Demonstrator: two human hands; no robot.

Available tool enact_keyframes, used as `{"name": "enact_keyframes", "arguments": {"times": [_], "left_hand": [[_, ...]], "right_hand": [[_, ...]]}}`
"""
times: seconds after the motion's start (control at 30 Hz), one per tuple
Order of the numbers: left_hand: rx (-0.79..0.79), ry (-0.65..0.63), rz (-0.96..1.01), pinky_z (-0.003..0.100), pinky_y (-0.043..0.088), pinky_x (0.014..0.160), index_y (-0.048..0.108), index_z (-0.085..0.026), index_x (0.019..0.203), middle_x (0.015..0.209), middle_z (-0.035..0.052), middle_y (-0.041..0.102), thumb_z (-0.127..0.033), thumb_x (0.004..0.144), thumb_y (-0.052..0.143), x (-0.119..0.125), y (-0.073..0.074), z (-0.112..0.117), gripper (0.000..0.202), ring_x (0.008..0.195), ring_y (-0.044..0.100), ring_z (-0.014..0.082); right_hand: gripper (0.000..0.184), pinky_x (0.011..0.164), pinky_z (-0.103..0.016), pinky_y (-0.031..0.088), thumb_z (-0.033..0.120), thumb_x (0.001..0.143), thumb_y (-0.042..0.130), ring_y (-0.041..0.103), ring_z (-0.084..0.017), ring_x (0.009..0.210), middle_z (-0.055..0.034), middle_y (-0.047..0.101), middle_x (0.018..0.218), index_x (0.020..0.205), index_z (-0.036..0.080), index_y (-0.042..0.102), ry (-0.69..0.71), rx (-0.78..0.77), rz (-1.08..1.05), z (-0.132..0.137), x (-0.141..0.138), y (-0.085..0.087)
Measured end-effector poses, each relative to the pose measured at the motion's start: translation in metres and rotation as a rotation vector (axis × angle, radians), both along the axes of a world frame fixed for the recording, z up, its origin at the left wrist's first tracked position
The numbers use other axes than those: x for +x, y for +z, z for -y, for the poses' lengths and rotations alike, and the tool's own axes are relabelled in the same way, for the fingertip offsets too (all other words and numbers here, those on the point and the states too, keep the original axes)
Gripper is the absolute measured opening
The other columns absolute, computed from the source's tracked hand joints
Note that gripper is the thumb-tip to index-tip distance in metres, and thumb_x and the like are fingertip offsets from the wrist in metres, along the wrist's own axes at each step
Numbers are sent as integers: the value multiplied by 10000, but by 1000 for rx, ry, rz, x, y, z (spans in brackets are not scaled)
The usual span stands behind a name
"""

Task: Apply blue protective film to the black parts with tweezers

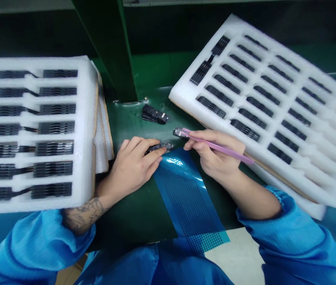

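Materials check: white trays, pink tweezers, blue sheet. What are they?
Left tray and right tray: soft white foam by the look, matte, fuzzy rounded edges. Pink tweezers: likely plastic or coated, smooth, evenly coloured. Blue sheet: thin glossy film, probably plastic; it shows a bright glare and dot rows.

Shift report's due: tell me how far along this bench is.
Done: unclear; the left tray and right tray both show filled slots. In hand: the left hand pins a black part at the top of the blue sheet; the right hand holds tweezers, tips on a second part. Left: probably the pile behind them.
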State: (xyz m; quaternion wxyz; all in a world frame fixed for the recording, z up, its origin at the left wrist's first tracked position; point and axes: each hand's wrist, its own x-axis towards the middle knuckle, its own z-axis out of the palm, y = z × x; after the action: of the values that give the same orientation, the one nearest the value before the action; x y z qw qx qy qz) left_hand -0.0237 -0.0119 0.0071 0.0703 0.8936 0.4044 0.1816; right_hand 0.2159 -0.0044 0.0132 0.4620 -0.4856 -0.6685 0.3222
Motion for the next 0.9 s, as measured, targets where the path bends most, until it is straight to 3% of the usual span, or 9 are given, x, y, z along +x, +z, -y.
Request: {"name": "enact_keyframes", "arguments": {"times": [0.13, 0.23, 0.37, 0.6, 0.73, 0.9], "left_hand": [[16, -13, 36, 391, 416, 788, 695, -259, 1192, 1216, 50, 699, -240, 991, 586, -1, -3, 0, 229, 1033, 574, 239], [-26, -5, 75, 387, 434, 820, 681, -217, 1142, 1194, 54, 711, -237, 997, 578, 0, -4, -1, 180, 1037, 581, 229], [-80, 17, 110, 382, 449, 846, 630, -186, 1116, 1161, 51, 718, -210, 995, 574, 1, -3, 0, 135, 1037, 590, 222], [-78, 36, 91, 385, 448, 849, 624, -187, 1039, 1159, 37, 714, -219, 1009, 547, 1, -2, 0, 89, 1039, 592, 228], [-80, 33, 77, 391, 444, 847, 649, -195, 1021, 1170, 40, 713, -214, 1016, 527, 0, -1, -1, 123, 1037, 585, 231], [-61, 31, 74, 392, 449, 845, 662, -199, 1031, 1175, 37, 710, -211, 1013, 529, 0, -2, -1, 135, 1033, 582, 231]], "right_hand": [[129, 907, -410, 607, 273, 917, 699, 749, -247, 978, -71, 794, 1074, 1024, 261, 771, 291, 230, 293, -4, -3, -8], [120, 910, -409, 596, 249, 960, 629, 725, -241, 1019, -81, 782, 1098, 978, 245, 748, 369, 309, 510, -6, -8, -10], [141, 854, -384, 591, 195, 977, 582, 716, -227, 979, -78, 780, 1063, 958, 230, 718, 333, 409, 667, 0, 0, -1], [55, 738, -373, 569, 147, 934, 635, 711, -256, 870, -119, 776, 968, 908, 161, 681, -4, 430, 899, 4, 17, 16], [67, 696, -354, 548, 178, 947, 633, 707, -250, 853, -108, 772, 983, 928, 152, 692, -17, 400, 1018, 4, 14, 16], [84, 793, -371, 564, 177, 960, 612, 711, -265, 944, -115, 764, 1035, 952, 145, 690, 29, 414, 1012, 2, 15, 11]]}}
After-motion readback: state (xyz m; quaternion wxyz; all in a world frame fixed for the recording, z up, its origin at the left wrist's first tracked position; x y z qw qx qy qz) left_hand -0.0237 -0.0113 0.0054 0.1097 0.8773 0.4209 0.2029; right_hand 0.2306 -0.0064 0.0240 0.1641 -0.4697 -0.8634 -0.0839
